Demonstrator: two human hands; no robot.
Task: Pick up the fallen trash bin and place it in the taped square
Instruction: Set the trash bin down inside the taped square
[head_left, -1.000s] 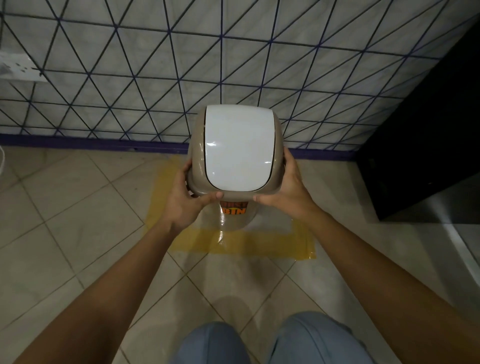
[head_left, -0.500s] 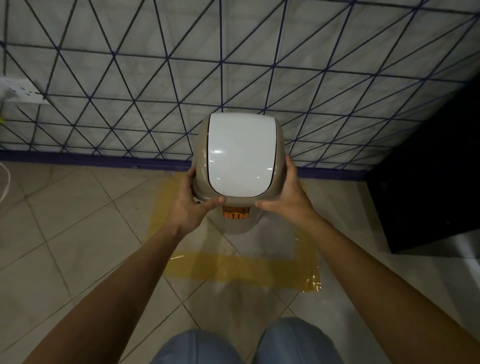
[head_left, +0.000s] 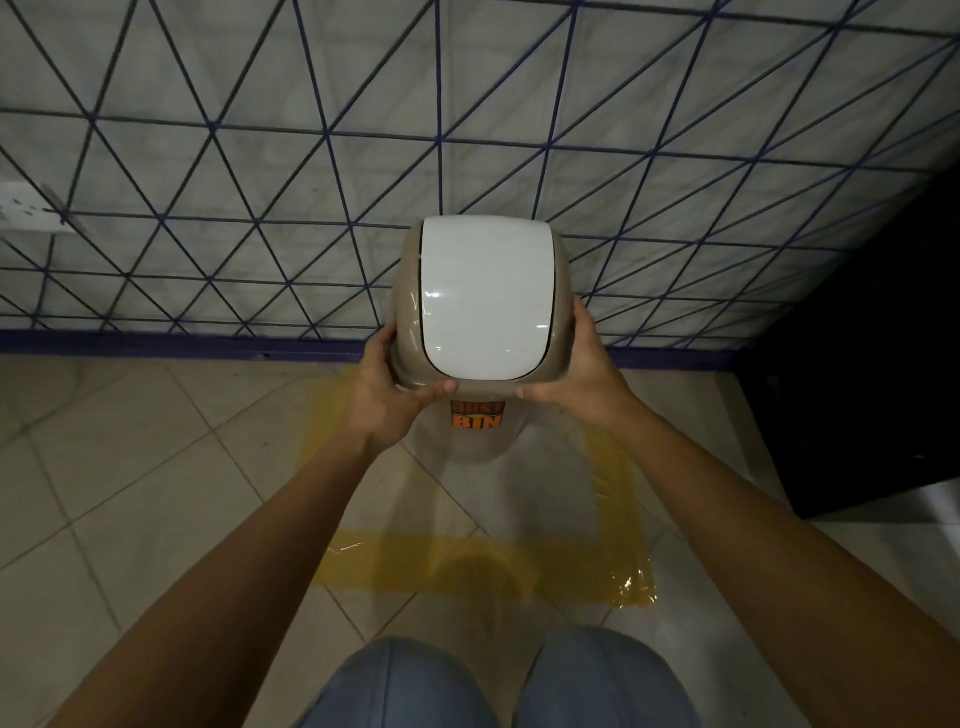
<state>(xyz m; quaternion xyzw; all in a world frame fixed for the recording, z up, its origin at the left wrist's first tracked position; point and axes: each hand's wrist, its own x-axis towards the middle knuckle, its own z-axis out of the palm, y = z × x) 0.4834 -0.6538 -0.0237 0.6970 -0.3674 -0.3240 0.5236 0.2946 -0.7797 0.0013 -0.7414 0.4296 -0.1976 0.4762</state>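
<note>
The trash bin (head_left: 483, 306) is beige with a white swing lid and an orange "DUST BIN" label on its front. It stands upright inside the yellow taped square (head_left: 467, 566) on the floor tiles, close to the wall. My left hand (head_left: 384, 395) grips the left side of the bin's top rim, thumb on the front edge. My right hand (head_left: 576, 379) grips the right side of the rim the same way. The bin's base is mostly hidden under its top, so I cannot tell whether it touches the floor.
A tiled wall (head_left: 260, 156) with a dark triangle pattern rises just behind the bin, with a purple skirting strip (head_left: 156, 345) at its foot. A dark cabinet (head_left: 872, 374) stands at the right. A white socket (head_left: 23, 205) is on the wall at left. My knees (head_left: 493, 686) show at the bottom.
The bin, held in both hands, has shifted a little farther from me toward the wall within the taped square. Both grips stay the same.
</note>
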